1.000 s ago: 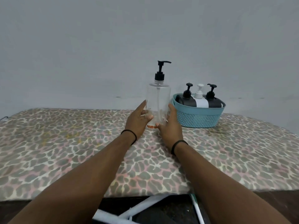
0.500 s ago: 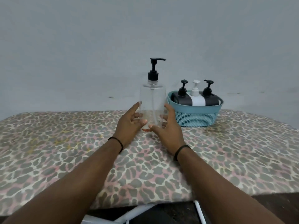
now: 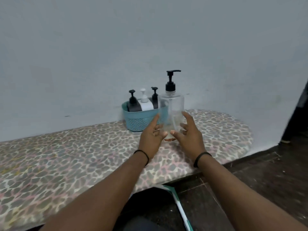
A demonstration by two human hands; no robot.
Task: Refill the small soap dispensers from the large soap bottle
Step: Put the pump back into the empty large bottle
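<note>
The large clear soap bottle (image 3: 172, 112) with a black pump stands upright on the leopard-print board (image 3: 75, 155). A thin layer of orange liquid sits at its bottom. My left hand (image 3: 150, 139) and my right hand (image 3: 190, 135) flank its lower half, fingers spread and relaxed, thumbs close in front of it. Whether they touch it is unclear. Behind and to the left, a teal basket (image 3: 138, 122) holds three small dispensers: a dark one (image 3: 132, 104), a white one (image 3: 145, 103) and another dark one (image 3: 155, 100) partly hidden by the bottle.
A plain wall runs right behind the board. The board's rounded end is at the right, with dark floor (image 3: 266, 172) beyond it. White and green frame legs (image 3: 179, 204) show under the near edge.
My hands have loosened from gripping the bottle to spread fingers beside it. The view has swung, and the bottle now appears at the basket's right front instead of its left.
</note>
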